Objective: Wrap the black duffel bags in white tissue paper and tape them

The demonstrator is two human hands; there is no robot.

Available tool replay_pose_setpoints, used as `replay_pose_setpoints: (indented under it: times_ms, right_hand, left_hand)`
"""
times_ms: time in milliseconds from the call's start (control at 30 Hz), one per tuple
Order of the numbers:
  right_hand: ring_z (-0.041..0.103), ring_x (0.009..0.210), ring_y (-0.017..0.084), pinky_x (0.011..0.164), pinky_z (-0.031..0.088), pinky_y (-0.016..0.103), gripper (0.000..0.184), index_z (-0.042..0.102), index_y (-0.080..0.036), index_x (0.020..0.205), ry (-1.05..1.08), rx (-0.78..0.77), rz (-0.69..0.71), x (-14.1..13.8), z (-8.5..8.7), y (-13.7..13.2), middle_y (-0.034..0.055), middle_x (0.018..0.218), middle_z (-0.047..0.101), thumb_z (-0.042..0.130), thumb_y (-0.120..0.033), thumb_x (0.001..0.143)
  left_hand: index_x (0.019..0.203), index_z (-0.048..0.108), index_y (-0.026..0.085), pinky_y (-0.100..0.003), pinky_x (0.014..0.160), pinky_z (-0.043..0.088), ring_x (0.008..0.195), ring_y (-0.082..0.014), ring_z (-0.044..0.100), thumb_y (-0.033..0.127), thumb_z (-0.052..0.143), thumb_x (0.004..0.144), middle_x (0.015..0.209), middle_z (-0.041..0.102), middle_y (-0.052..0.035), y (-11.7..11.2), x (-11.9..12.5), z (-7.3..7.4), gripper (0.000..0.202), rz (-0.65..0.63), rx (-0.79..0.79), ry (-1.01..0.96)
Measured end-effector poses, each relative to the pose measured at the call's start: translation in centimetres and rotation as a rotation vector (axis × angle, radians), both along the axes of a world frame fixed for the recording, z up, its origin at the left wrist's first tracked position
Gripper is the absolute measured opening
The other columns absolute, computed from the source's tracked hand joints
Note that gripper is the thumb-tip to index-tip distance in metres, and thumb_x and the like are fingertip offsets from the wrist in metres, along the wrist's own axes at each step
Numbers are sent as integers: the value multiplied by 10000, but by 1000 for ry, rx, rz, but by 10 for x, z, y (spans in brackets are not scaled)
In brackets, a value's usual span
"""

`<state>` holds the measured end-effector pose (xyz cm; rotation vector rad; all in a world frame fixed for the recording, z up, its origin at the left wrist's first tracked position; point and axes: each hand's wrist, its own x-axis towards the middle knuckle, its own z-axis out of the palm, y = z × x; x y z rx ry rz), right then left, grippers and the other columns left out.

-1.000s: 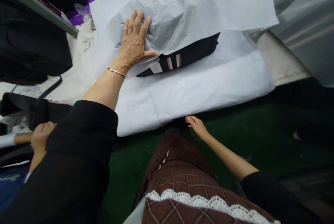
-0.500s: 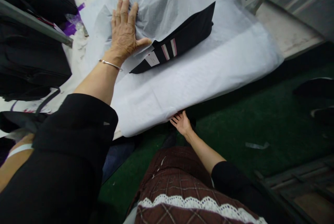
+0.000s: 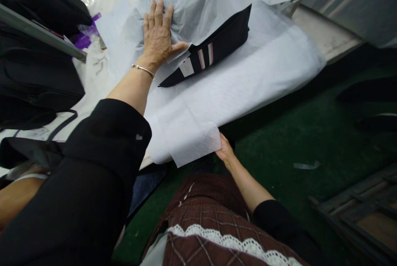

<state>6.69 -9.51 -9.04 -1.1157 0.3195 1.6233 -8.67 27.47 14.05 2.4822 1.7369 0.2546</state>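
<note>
Flat on paper, left fingers outspread, right fingers gripping sheet, label (print illegible) on black item

"How's the light?"
"Brightest on the white sheet; past the near edge of the table, the green floor sinks into shadow."
"Glare?"
"A small glint towards the table's far left."
"Sharpness?"
"Soft; the black bags lose detail."
</note>
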Motion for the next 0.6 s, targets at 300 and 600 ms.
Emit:
replay_pose_setpoints:
  times_ms: [300,600]
  right_hand:
    - [690,1036,268,890,575,413,753,735,-185,1063,180,79,22,0,42,-6,102,1085,755,551,-846,756]
    - [678,777,147,743,551,258,439,743,-192,924,-196,32,-25,-23,89,2,4,877,762,922,-387,574]
  left_hand:
    - [1503,227,347,-281,1233,-172,1458,-70,-259,930,386,500,1559,366,170,10,-11,-16,1171,-114,157,-3]
    - [1518,263,270,-305,1241,-114,1429,-24,-304,900,366,520,1560,392,97,11,-10,-20,1184,-101,212,49]
